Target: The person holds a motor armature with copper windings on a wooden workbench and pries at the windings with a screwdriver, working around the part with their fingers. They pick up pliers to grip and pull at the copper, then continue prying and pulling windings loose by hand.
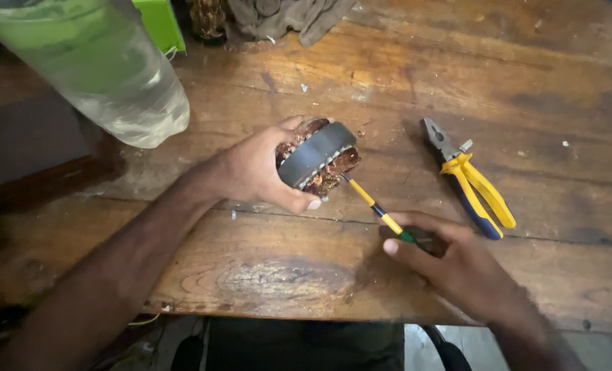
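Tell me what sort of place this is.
Probably a small repair workshop. A worn wooden workbench carries pliers and a rag; the left hand holds a copper-wound motor stator, and the right hand works a screwdriver into it.

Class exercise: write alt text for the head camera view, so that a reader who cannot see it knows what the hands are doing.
A person's left hand holds a round motor stator with copper windings over a wooden workbench, while the right hand pushes a yellow-shafted screwdriver into its underside. Yellow-and-blue pliers lie to the right; a clear plastic bottle is at upper left.
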The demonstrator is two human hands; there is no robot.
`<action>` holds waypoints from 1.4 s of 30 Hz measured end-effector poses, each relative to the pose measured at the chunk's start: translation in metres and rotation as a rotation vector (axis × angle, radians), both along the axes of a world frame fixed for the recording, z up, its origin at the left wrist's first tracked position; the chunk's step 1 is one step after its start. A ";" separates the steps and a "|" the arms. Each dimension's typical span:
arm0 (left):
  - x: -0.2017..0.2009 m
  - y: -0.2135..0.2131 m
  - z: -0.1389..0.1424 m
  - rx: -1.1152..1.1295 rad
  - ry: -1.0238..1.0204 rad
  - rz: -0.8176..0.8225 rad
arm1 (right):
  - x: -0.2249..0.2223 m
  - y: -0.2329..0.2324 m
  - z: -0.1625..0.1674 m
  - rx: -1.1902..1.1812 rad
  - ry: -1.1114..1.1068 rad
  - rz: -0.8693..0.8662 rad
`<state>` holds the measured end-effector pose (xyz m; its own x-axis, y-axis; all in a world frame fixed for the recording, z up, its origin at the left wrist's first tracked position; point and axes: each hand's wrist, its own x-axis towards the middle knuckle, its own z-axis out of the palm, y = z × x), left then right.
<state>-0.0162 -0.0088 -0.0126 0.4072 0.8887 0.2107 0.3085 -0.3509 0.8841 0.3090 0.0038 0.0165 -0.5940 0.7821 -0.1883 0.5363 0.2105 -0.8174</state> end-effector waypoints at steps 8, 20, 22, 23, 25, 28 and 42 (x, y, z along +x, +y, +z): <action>0.003 -0.005 0.006 0.053 0.018 0.075 | -0.031 -0.004 0.026 -0.918 0.126 -0.312; 0.010 -0.005 0.001 0.084 0.007 0.087 | -0.069 -0.057 0.029 -1.044 0.378 -0.507; 0.006 -0.004 0.002 0.091 0.033 0.068 | -0.067 -0.056 0.027 -1.078 0.419 -0.485; 0.004 -0.003 0.003 0.094 0.046 0.061 | -0.064 -0.055 0.024 -1.094 0.437 -0.472; 0.002 -0.003 0.005 0.054 0.057 0.053 | -0.054 -0.044 0.018 -1.081 0.416 -0.408; 0.000 -0.005 0.009 -0.041 0.097 0.108 | -0.036 -0.023 0.008 -0.967 0.298 -0.335; 0.004 -0.014 0.009 0.119 0.089 0.098 | -0.032 0.008 0.021 -1.004 0.331 -0.297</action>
